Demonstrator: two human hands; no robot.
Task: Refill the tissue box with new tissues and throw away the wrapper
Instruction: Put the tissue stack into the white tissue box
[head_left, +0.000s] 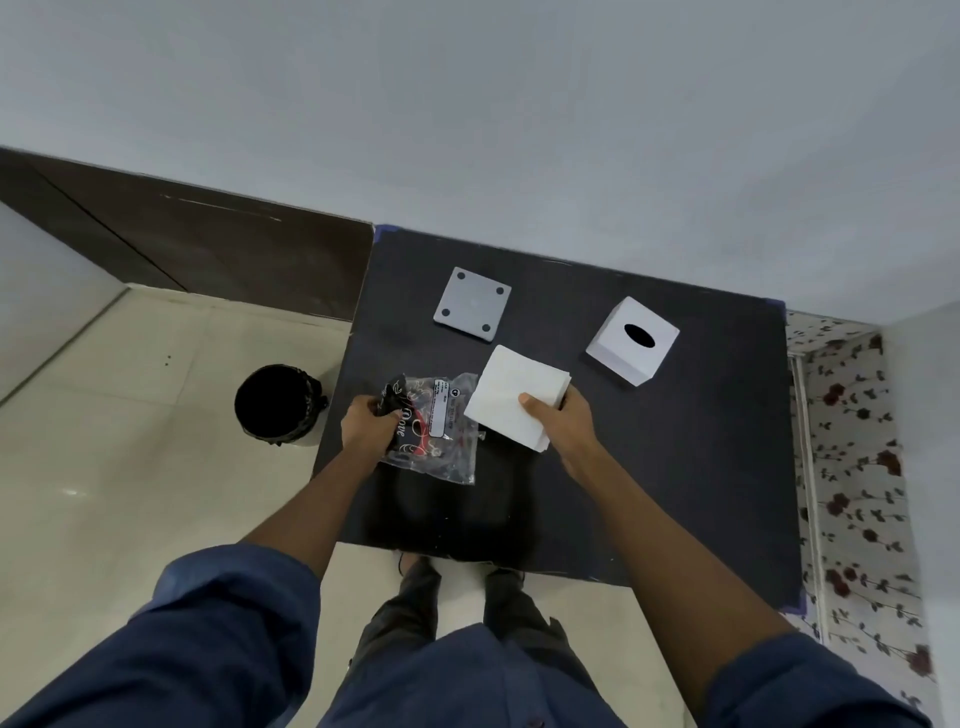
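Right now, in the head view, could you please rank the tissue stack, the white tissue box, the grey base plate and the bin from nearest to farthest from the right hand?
1. Tissue stack: held in the right hand.
2. White tissue box: up and to its right on the table.
3. Grey base plate: far side, toward the left.
4. Bin: on the floor, left of the table.
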